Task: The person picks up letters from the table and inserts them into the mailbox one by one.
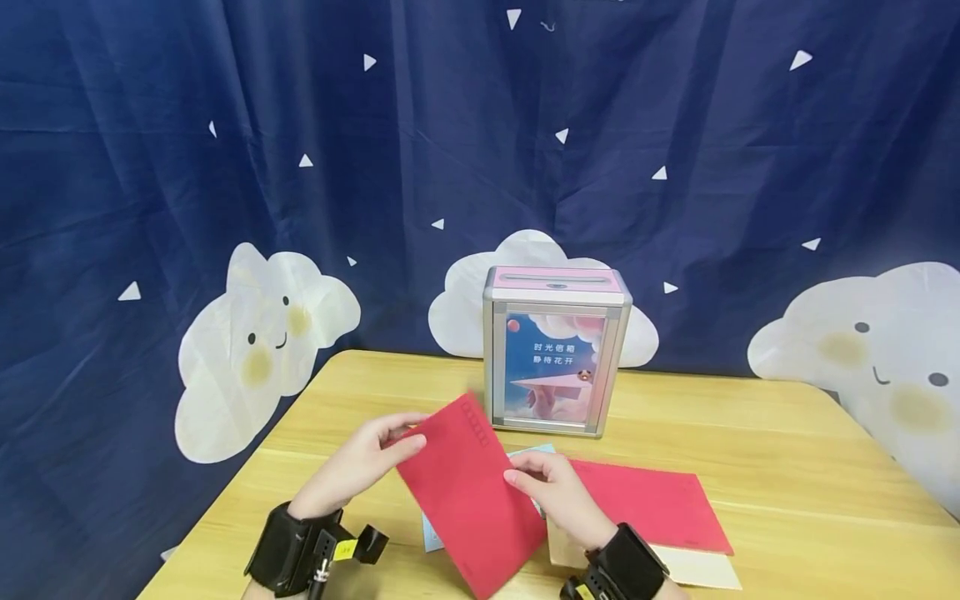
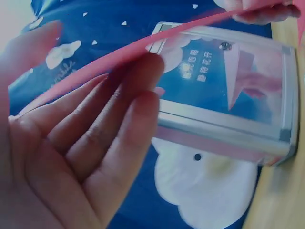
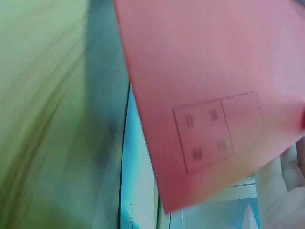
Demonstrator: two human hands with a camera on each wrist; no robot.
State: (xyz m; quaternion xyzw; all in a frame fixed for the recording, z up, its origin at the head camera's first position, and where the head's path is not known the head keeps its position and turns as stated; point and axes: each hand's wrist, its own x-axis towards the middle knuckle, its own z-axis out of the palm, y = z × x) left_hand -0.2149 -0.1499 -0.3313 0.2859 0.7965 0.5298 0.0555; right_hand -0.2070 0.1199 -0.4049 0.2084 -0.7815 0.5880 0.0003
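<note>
Before the box (image 1: 557,362), a person's left hand (image 1: 360,460) and right hand (image 1: 555,492) both pinch one tilted red envelope (image 1: 471,504).

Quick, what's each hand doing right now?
Left hand: holding the red rectangular paper envelope.
Right hand: holding the same envelope by a long edge.

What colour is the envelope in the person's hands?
The envelope is red. The head view shows it best; the wrist views look pinker.
</note>
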